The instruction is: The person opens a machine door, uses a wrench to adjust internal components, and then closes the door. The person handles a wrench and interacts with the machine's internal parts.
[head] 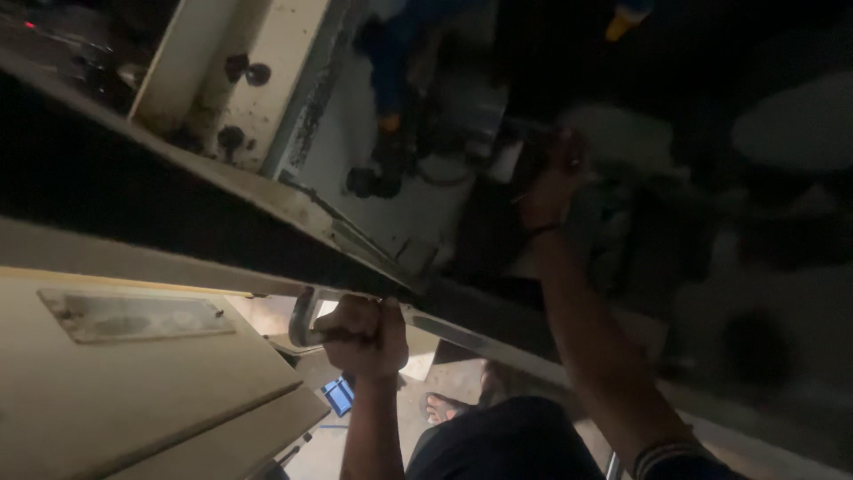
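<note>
Left hand [364, 333] closest to me, fist wrapped tight around a bent metal handle [304, 317] on the machine door [133, 391]; handle sticks out to the left of my knuckles. Worn metal plate [133, 314] further left on that pale panel. Right hand [553, 182] reaches up, well apart, into the dark machine interior; fingers curled on something there, too dim to tell what. Black band at that wrist [540, 230]. Blue object [338, 394] just below left hand.

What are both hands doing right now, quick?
Left hand: closed in a fist around the metal door handle.
Right hand: reaching into the dark machine, fingers curled on something; what it is cannot be told.
</note>
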